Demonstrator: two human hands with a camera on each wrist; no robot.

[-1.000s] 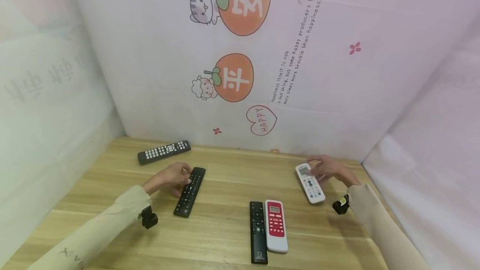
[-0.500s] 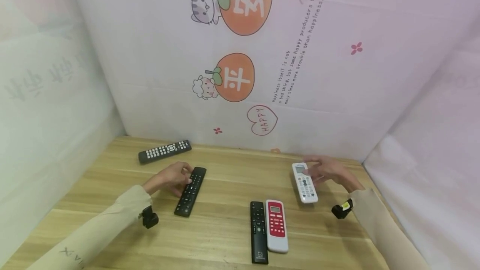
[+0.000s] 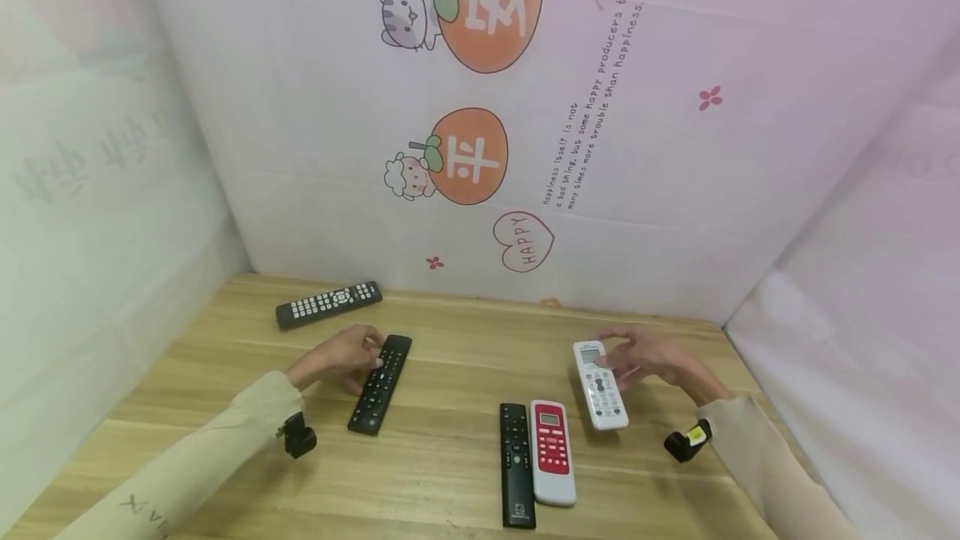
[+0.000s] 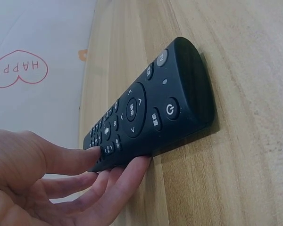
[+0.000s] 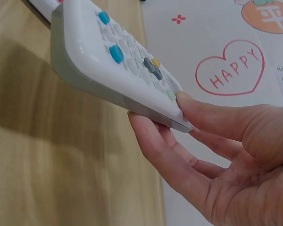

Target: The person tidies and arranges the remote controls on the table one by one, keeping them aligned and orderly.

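Note:
On the left of the table, my left hand (image 3: pixel 347 358) grips a black remote control (image 3: pixel 380 386) by its side. The left wrist view shows the thumb over that remote's buttons (image 4: pixel 108 134) and the fingers along its lower edge. On the right, my right hand (image 3: pixel 651 358) pinches a white remote control (image 3: pixel 601 386) near its screen end. In the right wrist view the thumb lies on the white remote's face (image 5: pixel 127 52) and the fingers support its underside, with the remote raised off the wood.
A black remote (image 3: pixel 517 465) and a red-and-white remote (image 3: pixel 552 452) lie side by side near the front middle. Another black remote with white buttons (image 3: pixel 328 304) lies at the back left. White printed cloth walls (image 3: pixel 330 148) enclose the wooden table (image 3: pixel 435 473).
My right hand has carried the white remote leftward and closer to the red-and-white one. The left hand and its black remote have stayed in place.

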